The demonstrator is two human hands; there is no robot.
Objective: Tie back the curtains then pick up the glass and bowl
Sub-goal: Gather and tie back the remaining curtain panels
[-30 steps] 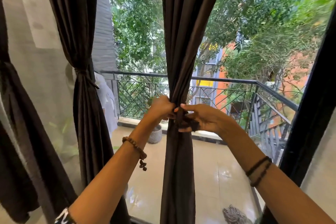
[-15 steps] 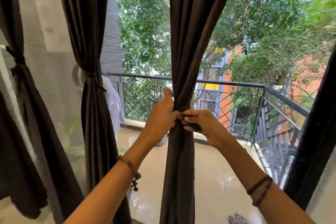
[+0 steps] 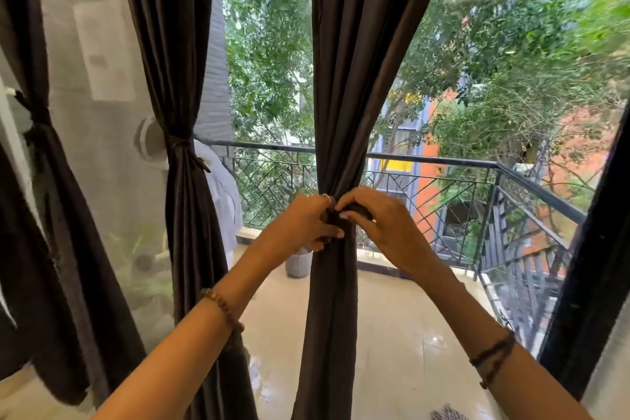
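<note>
Middle curtain (image 3: 335,85): dark brown panel, hanging at centre of the glass, gathered to a narrow waist level with the balcony railing (image 3: 443,160).

Tie-back (image 3: 351,211): dark band at that waist, largely hidden by fingers; whether it is knotted yet cannot be told.

Left hand (image 3: 300,225): closed, pinching the gathered fabric and band from the left.

Right hand (image 3: 378,225): closed on the band from the right, fingertips meeting the left's at the knot.

Left curtain (image 3: 177,78): already cinched by its own tie. Far-left curtain (image 3: 37,181): likewise bound.

Glass and bowl: not in view.

Step in hand, judged: securing the tie on the middle curtain. Handling note: keep the folds bunched evenly under one hand while the other draws the band snug; pull level, not downward, so the waist matches its neighbours; test the knot before letting go.
</note>
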